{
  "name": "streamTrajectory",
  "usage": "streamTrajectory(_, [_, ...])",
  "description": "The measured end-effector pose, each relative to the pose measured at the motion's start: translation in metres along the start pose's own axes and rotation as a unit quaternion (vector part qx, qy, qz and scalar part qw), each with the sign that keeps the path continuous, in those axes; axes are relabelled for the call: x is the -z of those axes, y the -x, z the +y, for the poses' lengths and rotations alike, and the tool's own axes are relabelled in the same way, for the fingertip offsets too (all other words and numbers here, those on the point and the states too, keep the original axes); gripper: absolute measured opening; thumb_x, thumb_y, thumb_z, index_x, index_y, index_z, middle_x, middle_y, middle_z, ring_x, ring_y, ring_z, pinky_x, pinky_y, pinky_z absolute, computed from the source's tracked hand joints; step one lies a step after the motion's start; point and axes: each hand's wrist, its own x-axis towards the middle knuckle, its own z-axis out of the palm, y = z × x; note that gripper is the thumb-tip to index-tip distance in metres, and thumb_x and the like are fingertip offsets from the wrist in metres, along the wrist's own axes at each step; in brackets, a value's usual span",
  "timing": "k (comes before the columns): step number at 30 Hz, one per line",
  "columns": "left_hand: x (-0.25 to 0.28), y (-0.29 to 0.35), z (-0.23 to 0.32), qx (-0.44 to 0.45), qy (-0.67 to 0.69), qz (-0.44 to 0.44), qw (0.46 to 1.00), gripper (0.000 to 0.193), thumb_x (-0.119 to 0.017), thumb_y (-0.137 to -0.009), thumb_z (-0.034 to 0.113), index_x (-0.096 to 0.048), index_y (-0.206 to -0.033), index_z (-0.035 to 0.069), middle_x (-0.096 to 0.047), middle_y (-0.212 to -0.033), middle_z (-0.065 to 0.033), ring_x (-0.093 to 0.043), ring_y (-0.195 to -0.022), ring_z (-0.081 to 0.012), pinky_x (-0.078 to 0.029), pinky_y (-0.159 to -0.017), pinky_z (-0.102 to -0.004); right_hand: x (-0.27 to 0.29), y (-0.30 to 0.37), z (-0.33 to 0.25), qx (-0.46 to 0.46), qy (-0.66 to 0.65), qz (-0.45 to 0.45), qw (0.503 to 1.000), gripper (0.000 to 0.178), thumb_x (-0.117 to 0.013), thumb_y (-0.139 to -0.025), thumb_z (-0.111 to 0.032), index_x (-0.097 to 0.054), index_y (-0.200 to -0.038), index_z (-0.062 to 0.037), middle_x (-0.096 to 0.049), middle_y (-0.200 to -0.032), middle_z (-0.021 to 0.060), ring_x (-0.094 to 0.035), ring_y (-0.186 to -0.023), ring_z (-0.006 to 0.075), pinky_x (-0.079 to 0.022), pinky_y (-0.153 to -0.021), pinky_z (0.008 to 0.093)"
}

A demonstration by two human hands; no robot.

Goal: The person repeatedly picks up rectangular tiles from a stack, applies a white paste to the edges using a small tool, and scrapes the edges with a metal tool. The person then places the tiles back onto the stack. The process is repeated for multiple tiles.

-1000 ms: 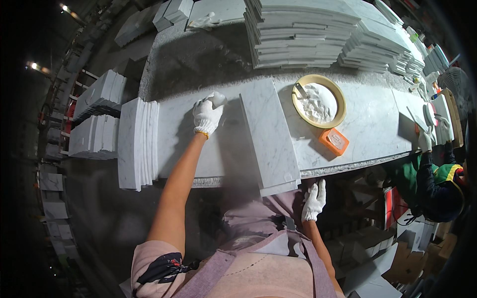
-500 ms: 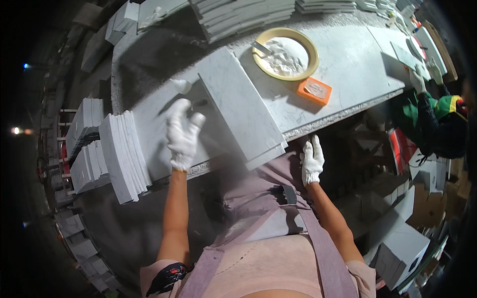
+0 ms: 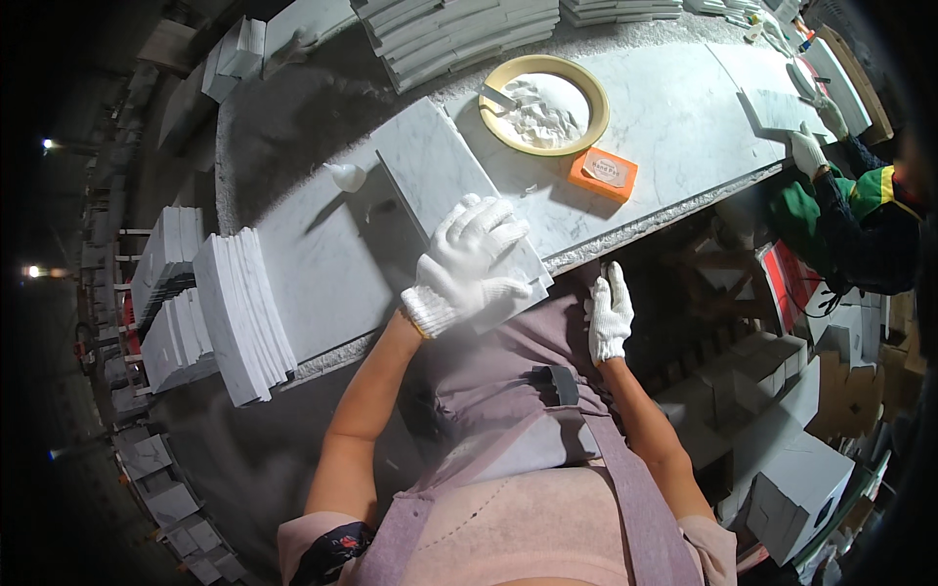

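A grey-white marble tile [image 3: 410, 156] lies on another pale slab and reaches past the table's front edge. My left hand [image 3: 464, 259], in a white knit glove, rests over the tile's near half with the fingers laid out flat; it covers much of that end. Beyond the table edge, my right hand [image 3: 611, 317], gloved the same way, hangs low beside my apron. Its fingers are stretched out and nothing shows in them. A small white squeeze bottle [image 3: 347, 177] stands left of the tile.
Right of the tile are a yellow bowl [image 3: 559, 152] of white powder and an orange box [image 3: 604, 176]. Stacked tiles [image 3: 244, 313] stand at the left, with another stack [image 3: 459, 39] at the back. A co-worker's gloved hand [image 3: 808, 151] is at the far right.
My left hand has swung right from above the slab near the bottle onto the tile. My right hand has barely moved. The view has shifted slightly.
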Motion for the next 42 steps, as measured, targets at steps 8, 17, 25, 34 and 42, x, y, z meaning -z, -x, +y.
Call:
streamTrajectory(8, [0.011, 0.032, 0.016, -0.029, -0.053, -0.005, 0.998, 0.054, -0.071, -0.1, 0.043, -0.068, -0.141, 0.008, -0.058, -0.153, -0.0151, -0.045, -0.149, -0.0402, -0.028, -0.128, -0.0476, -0.005, 0.008, -0.02, 0.013, 0.001, 0.008, 1.0, 0.054, -0.063, -0.109, -0.021, -0.049, -0.16, -0.0096, -0.066, -0.148, 0.0033, -0.05, -0.064, 0.0011, -0.044, -0.053, 0.0195])
streamTrajectory(17, [0.023, 0.04, 0.033, 0.025, 0.13, -0.066, 0.989, 0.05, -0.061, -0.104, 0.047, -0.071, -0.136, 0.01, -0.063, -0.146, -0.0201, -0.05, -0.142, -0.0434, -0.037, -0.122, -0.0473, -0.005, 0.009, -0.019, 0.006, -0.009, 0.003, 1.0, 0.055, -0.063, -0.109, -0.021, -0.048, -0.161, -0.0089, -0.066, -0.148, 0.0031, -0.049, -0.063, 0.0013, -0.043, -0.052, 0.0192])
streamTrajectory(25, [0.025, 0.027, 0.03, -0.008, 0.062, 0.043, 0.997, 0.051, -0.065, -0.101, 0.05, -0.072, -0.131, 0.008, -0.068, -0.133, -0.0175, -0.06, -0.126, -0.0442, -0.048, -0.112, -0.0471, 0.003, -0.004, 0.007, 0.018, 0.007, -0.007, 1.0, 0.055, -0.062, -0.11, -0.022, -0.048, -0.161, -0.0091, -0.066, -0.148, 0.0027, -0.049, -0.063, 0.0013, -0.044, -0.052, 0.0193])
streamTrajectory(34, [0.026, 0.033, 0.02, -0.01, 0.072, 0.025, 0.997, 0.051, -0.065, -0.104, 0.039, -0.066, -0.144, 0.008, -0.059, -0.155, -0.0153, -0.045, -0.151, -0.0343, -0.031, -0.126, -0.045, 0.004, -0.007, 0.015, 0.058, 0.036, -0.001, 0.998, 0.054, -0.061, -0.11, -0.024, -0.048, -0.161, -0.0098, -0.066, -0.148, 0.0028, -0.05, -0.062, 0.0018, -0.044, -0.051, 0.0195])
streamTrajectory(42, [0.002, 0.061, 0.03, -0.007, 0.101, 0.018, 0.995, 0.066, -0.051, -0.107, 0.056, -0.06, -0.146, 0.003, -0.052, -0.156, -0.0246, -0.051, -0.143, -0.0427, -0.034, -0.123, -0.0494, -0.004, 0.01, -0.024, 0.026, -0.022, 0.002, 0.999, 0.051, -0.06, -0.111, -0.024, -0.05, -0.16, -0.0106, -0.072, -0.134, 0.0026, -0.051, -0.063, 0.0018, -0.045, -0.052, 0.019])
